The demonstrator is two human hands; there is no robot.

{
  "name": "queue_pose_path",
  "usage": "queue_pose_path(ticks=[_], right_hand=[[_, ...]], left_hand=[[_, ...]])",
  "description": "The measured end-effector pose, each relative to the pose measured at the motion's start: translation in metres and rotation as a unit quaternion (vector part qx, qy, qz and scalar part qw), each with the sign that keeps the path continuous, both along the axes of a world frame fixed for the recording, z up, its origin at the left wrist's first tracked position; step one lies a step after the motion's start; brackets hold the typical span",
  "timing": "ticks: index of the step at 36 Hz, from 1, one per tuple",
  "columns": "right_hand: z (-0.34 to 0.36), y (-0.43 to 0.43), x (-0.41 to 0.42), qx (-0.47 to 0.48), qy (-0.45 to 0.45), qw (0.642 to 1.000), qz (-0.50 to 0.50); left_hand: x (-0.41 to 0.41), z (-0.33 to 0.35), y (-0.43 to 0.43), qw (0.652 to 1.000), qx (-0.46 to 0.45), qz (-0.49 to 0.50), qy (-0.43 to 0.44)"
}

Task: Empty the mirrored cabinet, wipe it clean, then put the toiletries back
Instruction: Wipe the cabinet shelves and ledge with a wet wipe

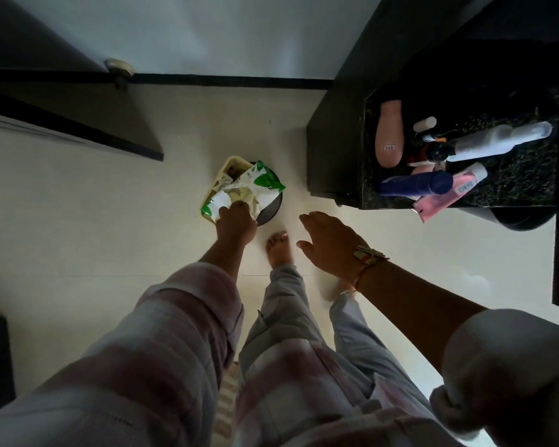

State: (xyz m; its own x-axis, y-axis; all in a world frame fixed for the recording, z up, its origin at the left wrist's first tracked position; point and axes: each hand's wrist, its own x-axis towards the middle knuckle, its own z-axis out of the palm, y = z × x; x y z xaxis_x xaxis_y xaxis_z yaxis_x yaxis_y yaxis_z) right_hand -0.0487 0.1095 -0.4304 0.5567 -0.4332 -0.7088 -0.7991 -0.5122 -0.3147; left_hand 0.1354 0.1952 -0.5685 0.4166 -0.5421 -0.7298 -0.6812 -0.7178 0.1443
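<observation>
I am looking straight down at the floor. My left hand [236,221] reaches down to a small black bin [271,209] and holds a crumpled whitish wipe [241,195] at its mouth, against a green-and-white packet [262,182] lying across the bin. My right hand [331,243] hovers open beside it, fingers spread and holding nothing. On the dark speckled counter [517,182] at the right lie the toiletries: a pink bottle [389,137], a white bottle [497,140], a blue bottle [417,185] and a pink tube [449,195]. The mirrored cabinet is out of view.
A dark door with a round knob [118,67] stands open at the upper left. My bare foot [279,250] is on the pale tiled floor just right of the bin. The counter's dark side panel [333,140] rises close to the bin's right.
</observation>
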Motion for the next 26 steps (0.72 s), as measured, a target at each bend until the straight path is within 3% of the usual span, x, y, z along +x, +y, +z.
queue_pose_path(ticks=[5,10,16,19,24,26], right_hand=[[0.021,0.003,-0.002,0.011,-0.011,0.999,-0.036],[0.051,0.006,-0.011,0.05,-0.043,0.991,-0.114],[0.095,0.011,-0.038,0.107,-0.114,0.949,-0.273],[0.11,0.012,-0.059,0.154,-0.16,0.906,-0.361],[0.142,0.015,-0.108,0.325,-0.276,0.752,-0.502],[0.152,0.017,-0.13,0.35,-0.309,0.724,-0.508]], left_hand=[[-0.015,0.05,0.02,0.996,-0.078,-0.036,-0.033],[-0.038,0.104,0.046,0.977,-0.154,-0.131,-0.069],[-0.087,0.187,0.06,0.938,-0.288,-0.176,-0.072],[-0.113,0.22,0.064,0.914,-0.346,-0.202,-0.056],[-0.157,0.261,0.062,0.886,-0.408,-0.217,-0.034],[-0.175,0.277,0.058,0.875,-0.427,-0.224,-0.028]])
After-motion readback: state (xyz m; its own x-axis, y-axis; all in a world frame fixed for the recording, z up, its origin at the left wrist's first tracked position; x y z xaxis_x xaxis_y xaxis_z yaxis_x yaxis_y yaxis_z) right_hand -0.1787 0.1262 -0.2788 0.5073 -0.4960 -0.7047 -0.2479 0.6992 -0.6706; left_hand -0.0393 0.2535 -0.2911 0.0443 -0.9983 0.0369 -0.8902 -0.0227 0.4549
